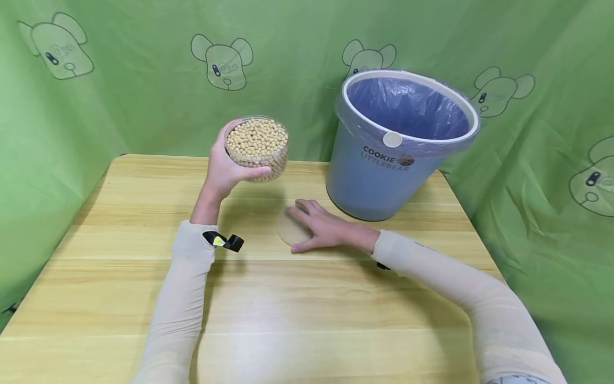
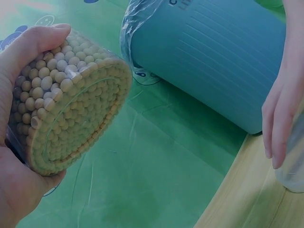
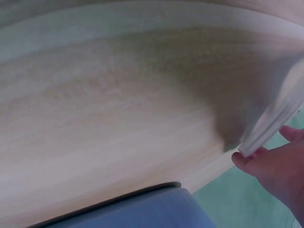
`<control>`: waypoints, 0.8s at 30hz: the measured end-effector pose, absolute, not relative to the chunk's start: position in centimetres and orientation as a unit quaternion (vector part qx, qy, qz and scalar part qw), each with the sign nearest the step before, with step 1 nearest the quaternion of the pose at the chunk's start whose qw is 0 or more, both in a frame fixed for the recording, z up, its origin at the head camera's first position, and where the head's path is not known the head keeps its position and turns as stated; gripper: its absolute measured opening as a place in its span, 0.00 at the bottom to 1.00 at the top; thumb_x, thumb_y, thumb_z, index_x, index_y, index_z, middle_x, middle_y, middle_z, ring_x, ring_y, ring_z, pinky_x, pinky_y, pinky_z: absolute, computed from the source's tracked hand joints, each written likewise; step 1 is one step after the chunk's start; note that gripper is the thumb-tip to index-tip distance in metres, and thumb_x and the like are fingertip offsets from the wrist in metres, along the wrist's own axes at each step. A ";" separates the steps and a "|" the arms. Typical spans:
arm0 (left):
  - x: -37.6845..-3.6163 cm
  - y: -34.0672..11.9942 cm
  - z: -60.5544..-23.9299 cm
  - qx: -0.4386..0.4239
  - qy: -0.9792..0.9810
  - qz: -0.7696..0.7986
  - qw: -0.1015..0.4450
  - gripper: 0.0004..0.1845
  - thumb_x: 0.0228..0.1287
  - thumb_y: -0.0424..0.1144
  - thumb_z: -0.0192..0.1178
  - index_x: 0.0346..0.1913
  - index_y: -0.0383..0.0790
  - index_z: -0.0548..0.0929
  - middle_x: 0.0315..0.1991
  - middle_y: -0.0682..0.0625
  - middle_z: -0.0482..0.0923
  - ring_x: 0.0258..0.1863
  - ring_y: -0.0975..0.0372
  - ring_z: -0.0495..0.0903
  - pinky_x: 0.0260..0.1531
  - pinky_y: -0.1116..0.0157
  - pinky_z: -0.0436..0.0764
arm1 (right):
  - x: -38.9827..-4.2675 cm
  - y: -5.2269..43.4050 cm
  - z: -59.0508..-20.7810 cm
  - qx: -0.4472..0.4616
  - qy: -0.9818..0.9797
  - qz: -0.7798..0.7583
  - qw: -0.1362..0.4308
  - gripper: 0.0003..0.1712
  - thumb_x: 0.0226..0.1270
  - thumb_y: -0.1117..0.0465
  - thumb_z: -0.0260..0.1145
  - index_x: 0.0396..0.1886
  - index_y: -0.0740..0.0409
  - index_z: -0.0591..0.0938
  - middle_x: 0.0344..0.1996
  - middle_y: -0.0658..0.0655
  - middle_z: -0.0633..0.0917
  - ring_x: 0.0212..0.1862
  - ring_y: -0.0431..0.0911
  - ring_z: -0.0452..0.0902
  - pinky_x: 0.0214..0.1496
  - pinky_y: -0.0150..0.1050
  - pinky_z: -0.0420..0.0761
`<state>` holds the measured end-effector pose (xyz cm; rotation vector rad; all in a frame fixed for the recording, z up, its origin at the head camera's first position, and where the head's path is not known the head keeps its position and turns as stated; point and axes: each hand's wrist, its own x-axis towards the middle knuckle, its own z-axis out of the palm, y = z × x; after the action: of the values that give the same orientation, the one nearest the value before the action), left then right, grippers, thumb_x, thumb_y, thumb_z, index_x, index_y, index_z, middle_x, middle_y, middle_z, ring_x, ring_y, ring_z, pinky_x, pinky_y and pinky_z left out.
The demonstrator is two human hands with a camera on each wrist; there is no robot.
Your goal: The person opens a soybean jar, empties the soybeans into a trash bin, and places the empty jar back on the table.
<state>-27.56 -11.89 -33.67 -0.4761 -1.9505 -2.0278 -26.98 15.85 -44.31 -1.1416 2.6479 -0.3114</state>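
My left hand point(image 1: 223, 166) grips a clear round jar point(image 1: 275, 162) full of pale soybeans point(image 1: 256, 137), held above the table's back part. No cover sits on the jar's top. In the left wrist view the jar's beans point(image 2: 52, 80) show through its wall and base, with the thumb along the side. Lower and to the right, my right hand point(image 1: 328, 226) spreads its thumb and fingers around the edge of a clear round lid point(image 1: 289, 230). The right wrist view shows the fingertips pinching the rim of this clear lid point(image 3: 270, 127), which looks tilted there.
A tall blue trash bin point(image 1: 369, 181) with a plastic liner stands at the back right, close to my right hand. The wooden table point(image 1: 268, 314) runs beneath both arms. Green curtains point(image 1: 158, 96) printed with bear heads hang around it.
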 end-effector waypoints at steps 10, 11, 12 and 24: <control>-29.2 -12.1 -35.3 -0.170 -0.678 -0.700 0.146 0.61 0.29 0.25 0.83 0.74 0.41 0.65 0.71 0.44 0.69 0.69 0.54 0.72 0.71 0.57 0.76 | -26.8 15.7 -44.6 -0.396 0.905 -0.101 0.117 0.62 0.57 0.24 0.66 0.83 0.45 0.53 0.80 0.68 0.50 0.78 0.63 0.51 0.75 0.65 0.67; -29.2 -12.1 -35.3 -0.171 -0.677 -0.700 0.148 0.60 0.29 0.26 0.83 0.74 0.42 0.65 0.70 0.44 0.69 0.68 0.55 0.72 0.71 0.57 0.76 | -26.8 15.7 -44.6 -0.396 0.905 -0.099 0.116 0.62 0.57 0.24 0.66 0.83 0.45 0.53 0.80 0.68 0.50 0.78 0.63 0.51 0.75 0.64 0.67; -29.2 -12.1 -35.3 -0.173 -0.677 -0.700 0.150 0.60 0.29 0.26 0.83 0.74 0.42 0.65 0.70 0.45 0.70 0.68 0.55 0.72 0.71 0.57 0.75 | -26.8 15.6 -44.6 -0.395 0.906 -0.097 0.116 0.62 0.57 0.24 0.66 0.83 0.44 0.53 0.80 0.68 0.50 0.78 0.62 0.51 0.75 0.64 0.67; -29.2 -12.1 -35.5 -0.175 -0.678 -0.698 0.152 0.59 0.30 0.27 0.83 0.73 0.42 0.66 0.69 0.45 0.70 0.68 0.55 0.72 0.71 0.56 0.75 | -26.9 15.7 -42.7 -0.394 0.907 -0.097 0.116 0.60 0.59 0.23 0.63 0.83 0.44 0.54 0.81 0.68 0.50 0.80 0.63 0.49 0.79 0.65 0.60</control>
<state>-29.15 -12.06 -35.50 -0.5017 -1.9446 -2.0023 -26.90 15.67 -42.73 -1.1531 2.6557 -0.2834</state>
